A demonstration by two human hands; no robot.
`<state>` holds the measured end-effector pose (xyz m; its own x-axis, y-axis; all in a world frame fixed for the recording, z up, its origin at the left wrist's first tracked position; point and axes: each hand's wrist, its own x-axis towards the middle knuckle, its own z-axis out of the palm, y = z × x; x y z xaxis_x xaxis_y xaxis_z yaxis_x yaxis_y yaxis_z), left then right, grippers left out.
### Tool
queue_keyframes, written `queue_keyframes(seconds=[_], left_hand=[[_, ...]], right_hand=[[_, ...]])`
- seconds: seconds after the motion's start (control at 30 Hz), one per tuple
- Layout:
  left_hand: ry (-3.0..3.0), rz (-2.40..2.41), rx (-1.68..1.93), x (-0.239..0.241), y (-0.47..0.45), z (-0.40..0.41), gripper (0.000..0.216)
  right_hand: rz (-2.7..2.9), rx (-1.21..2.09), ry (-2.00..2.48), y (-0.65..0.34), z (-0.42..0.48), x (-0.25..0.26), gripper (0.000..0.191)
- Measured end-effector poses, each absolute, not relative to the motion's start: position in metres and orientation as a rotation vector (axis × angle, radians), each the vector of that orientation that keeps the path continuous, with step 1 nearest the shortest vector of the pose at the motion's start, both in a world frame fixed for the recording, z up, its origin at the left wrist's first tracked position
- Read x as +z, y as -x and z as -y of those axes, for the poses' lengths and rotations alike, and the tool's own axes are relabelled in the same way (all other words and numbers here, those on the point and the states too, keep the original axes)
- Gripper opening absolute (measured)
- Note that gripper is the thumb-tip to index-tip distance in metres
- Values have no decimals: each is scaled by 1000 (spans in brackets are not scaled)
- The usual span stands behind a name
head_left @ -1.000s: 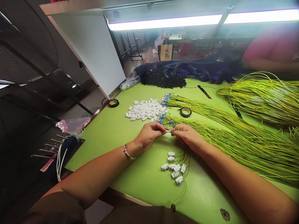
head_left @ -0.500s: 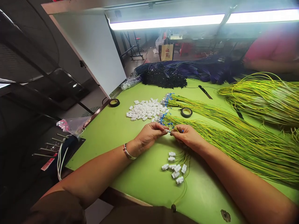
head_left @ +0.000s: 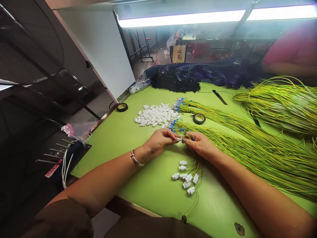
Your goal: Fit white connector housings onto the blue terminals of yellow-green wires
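Note:
Over the green table, my left hand (head_left: pixel 162 139) pinches a small white connector (head_left: pixel 178 139), mostly covered by the fingertips. Close against it, my right hand (head_left: pixel 196 142) is closed on a yellow-green wire whose blue-collared end shows by the fingers. The two hands' fingertips nearly meet. Just beyond them lie blue-tipped ends (head_left: pixel 174 125) of a bundle of yellow-green wires (head_left: pixel 237 148). A heap of white connectors (head_left: pixel 157 114) sits behind my left hand. Nearer my body, several white connectors with wires attached (head_left: pixel 187 180) lie in a loose cluster.
Black tape rolls (head_left: pixel 199 118) lie on the table. Black-tipped dark wires (head_left: pixel 175 79) run along the back, and a large coil of yellow-green wire (head_left: pixel 277 102) rests at the right. A white panel (head_left: pixel 96 49) stands at left; a person in pink (head_left: pixel 292 49) is beyond.
My hands stay together with the connector and wire between them, almost unmoved. The whole view has shifted very slightly.

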<state>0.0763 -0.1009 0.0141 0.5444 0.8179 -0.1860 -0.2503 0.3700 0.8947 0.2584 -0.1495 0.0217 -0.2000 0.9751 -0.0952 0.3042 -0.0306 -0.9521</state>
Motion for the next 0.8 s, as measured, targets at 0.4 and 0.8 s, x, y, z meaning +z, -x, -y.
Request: queue_keyframes(seconds=[0.4, 0.8], left_hand=[[-1020, -747, 897, 12, -82, 109, 17], [-2016, -208, 416, 21, -75, 135, 26]], right_hand=[[1573, 1096, 1393, -251, 149, 17, 32], [1210, 1105, 1417, -260, 146, 18, 37]])
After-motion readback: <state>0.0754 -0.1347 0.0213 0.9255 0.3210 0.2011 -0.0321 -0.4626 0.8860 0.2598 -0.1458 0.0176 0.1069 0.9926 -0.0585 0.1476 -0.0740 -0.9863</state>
